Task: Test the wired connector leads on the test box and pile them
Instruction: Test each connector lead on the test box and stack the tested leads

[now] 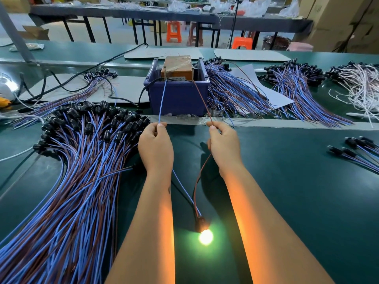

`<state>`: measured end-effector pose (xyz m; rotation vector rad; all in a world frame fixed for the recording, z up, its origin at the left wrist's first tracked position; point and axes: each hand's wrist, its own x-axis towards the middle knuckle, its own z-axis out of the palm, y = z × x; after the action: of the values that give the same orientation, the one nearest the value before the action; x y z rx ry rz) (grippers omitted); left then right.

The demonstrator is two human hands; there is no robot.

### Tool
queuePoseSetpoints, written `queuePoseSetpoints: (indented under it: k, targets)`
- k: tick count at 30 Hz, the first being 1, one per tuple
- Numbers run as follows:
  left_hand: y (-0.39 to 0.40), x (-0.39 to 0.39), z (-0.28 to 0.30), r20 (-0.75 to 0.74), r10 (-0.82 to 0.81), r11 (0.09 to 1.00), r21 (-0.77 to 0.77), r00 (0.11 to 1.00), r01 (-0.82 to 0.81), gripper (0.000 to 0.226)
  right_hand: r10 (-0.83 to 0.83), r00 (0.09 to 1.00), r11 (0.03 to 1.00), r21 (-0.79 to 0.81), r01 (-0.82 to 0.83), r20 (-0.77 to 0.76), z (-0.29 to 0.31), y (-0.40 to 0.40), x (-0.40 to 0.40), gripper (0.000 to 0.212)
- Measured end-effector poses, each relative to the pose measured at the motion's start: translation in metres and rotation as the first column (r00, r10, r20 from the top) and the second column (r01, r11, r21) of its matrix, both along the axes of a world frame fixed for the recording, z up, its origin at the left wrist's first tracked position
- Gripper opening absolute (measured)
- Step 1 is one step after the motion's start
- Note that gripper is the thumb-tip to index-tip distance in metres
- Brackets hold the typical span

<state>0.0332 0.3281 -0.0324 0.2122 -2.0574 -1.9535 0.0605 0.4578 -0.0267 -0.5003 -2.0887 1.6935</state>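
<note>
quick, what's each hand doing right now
Left hand: pinching the blue wire, its tip up at the test box.
Right hand: pinching the brown wire, also run to the box; the bulb glows.

test box (178, 67) in bin (178, 95), piles (82, 160) beside

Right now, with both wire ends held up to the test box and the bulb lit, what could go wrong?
1. The left hand pinches the blue wire and the right hand the brown wire near their bare tips; fingers might slip onto the metal posts.
2. The lit bulb lies between the forearms and may be hot.
</note>
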Motion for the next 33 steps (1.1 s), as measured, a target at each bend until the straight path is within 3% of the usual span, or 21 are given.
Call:
queuePoseSetpoints:
  k: [18, 22, 26, 33]
  targets:
    - [0.001, -0.002, -0.001, -0.012, -0.019, 1.000, 0.009, 1.000, 0.019, 0.026, -0.008, 1.000, 1.000, -0.009, 0.007, -0.016, 0.000, -0.001, 0.001, 0.025]
    - [0.005, 0.001, 0.004, -0.020, -0.163, 0.983, 0.086, 0.986, 0.164, 0.026, 0.026, 0.994, 0.996, -0.084, -0.035, -0.110, 0.001, -0.006, 0.004, 0.025]
    - [0.019, 0.007, 0.005, -0.056, -0.328, 0.944, 0.005, 0.943, 0.329, 0.027, 0.066, 0.978, 0.987, -0.129, -0.092, -0.196, 0.004, -0.010, 0.006, 0.025]
    - [0.018, 0.006, 0.004, -0.002, -0.438, 0.899, -0.007, 0.899, 0.438, 0.027, 0.202, 0.958, 0.978, -0.016, -0.209, -0.202, 0.004, -0.019, 0.011, 0.016]
